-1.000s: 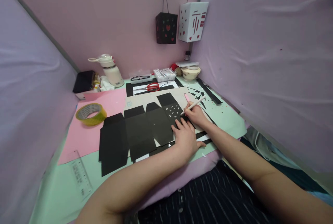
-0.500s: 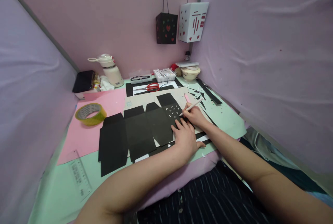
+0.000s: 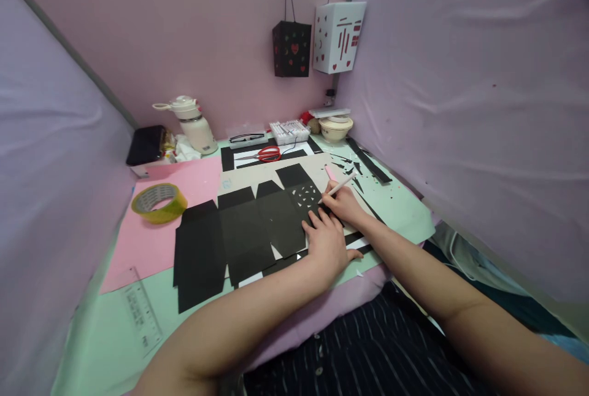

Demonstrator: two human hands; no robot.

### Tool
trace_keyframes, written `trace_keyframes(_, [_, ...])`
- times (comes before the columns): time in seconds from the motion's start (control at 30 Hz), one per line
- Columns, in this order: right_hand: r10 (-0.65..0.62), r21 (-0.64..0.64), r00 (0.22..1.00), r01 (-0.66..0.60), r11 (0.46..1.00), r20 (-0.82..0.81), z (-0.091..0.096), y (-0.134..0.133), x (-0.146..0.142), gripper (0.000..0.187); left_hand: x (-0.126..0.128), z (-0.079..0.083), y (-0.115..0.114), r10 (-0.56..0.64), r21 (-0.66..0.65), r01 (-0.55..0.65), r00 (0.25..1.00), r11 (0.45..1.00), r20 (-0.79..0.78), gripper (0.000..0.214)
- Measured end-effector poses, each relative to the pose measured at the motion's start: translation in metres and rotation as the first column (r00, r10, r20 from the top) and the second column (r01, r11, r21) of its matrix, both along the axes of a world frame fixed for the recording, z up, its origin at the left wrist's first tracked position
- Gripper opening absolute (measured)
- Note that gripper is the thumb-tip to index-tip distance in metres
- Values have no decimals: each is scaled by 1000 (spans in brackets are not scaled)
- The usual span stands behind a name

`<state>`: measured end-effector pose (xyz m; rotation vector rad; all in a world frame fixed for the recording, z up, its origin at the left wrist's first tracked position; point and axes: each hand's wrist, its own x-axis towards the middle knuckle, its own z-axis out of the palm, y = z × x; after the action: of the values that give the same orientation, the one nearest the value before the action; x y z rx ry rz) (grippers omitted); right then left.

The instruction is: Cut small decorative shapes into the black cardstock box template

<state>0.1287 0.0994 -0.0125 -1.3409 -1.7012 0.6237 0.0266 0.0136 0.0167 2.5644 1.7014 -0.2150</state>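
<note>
While left fingers (image 3: 315, 219) touch black card (image 3: 246, 230), right fingers (image 3: 330, 201) grip a tool (image 3: 346, 181).

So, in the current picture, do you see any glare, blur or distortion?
In the head view: soft, fairly even light, no strong glare; forearms seemingly stretched toward the lower edges; markings on the clear ruler too soft to read; tip of the pen-like tool too small to make out.

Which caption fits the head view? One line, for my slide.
Left hand on black card, right hand holding a pen-like tool beside cut-outs; two boxes hang behind.
</note>
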Motion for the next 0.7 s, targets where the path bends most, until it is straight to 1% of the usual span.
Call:
trace_keyframes(0.37, [-15,0,1000,15,1000,11,0,1,-1,5,0,-2,0,-4,9,4,1000,1000,13,108])
trace_keyframes(0.53, [-8,-2,1000,8,1000,12,1,-1,-1,9,0,-1,1,-6,0,6,1000,1000,6,108])
trace_keyframes(0.6, [-34,49,999,36,998,-34,1,-3,0,12,0,-1,1,-4,-8,4,1000,1000,3,108])
trace_keyframes(0.63, [-68,95,995,75,993,-75,1,-5,0,14,0,0,1,-4,-9,4,1000,1000,3,108])
trace_keyframes(0.7, [-150,189,974,181,965,-170,2,-7,1,17,-1,0,1,-1,-6,1,1000,1000,4,108])
